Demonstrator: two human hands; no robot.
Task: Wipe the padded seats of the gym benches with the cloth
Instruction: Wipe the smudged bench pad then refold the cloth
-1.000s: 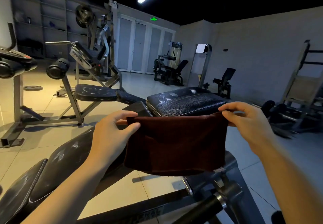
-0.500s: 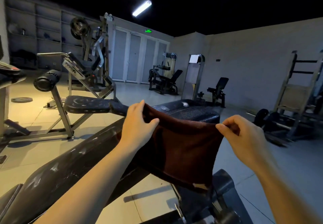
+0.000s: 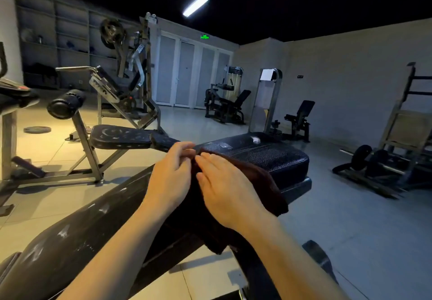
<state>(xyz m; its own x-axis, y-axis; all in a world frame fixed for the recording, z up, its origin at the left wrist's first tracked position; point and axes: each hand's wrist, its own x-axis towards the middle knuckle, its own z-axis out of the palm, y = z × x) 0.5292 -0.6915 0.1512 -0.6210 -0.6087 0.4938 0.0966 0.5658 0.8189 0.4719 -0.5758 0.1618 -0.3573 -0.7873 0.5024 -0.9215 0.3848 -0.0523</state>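
two hands meet at the centre of the frame over one dark red cloth. the left hand sits just left of centre, fingers curled, tips pinching the cloth's upper edge. the right hand lies just beside it, fingers straight and together, palm down on top of the cloth; it presses rather than grips. the fingertips of both hands are close to touching.

cloth location: draped between the hands, its upper part against the near edge of the padded seat right of centre, its lower part hanging loose toward the lower middle of the frame, over the bench frame.

handling assessment: the cloth appears soft, limp and light; it folds and sags wherever unsupported, so it will not hold a shape on its own. judged best taken bunched or folded into a pad under a flat palm, with an edge pinched to stop it trailing. slip risk is judged low on the textured upholstery. the seat covering looks like worn, cracked black vinyl with pale scuffed patches near its far end; firm padding, not fragile, though loose flakes may catch the cloth.

a long inclined back pad runs across the lower left. a second bench stands at middle left, well apart. wiping is judged not yet begun.
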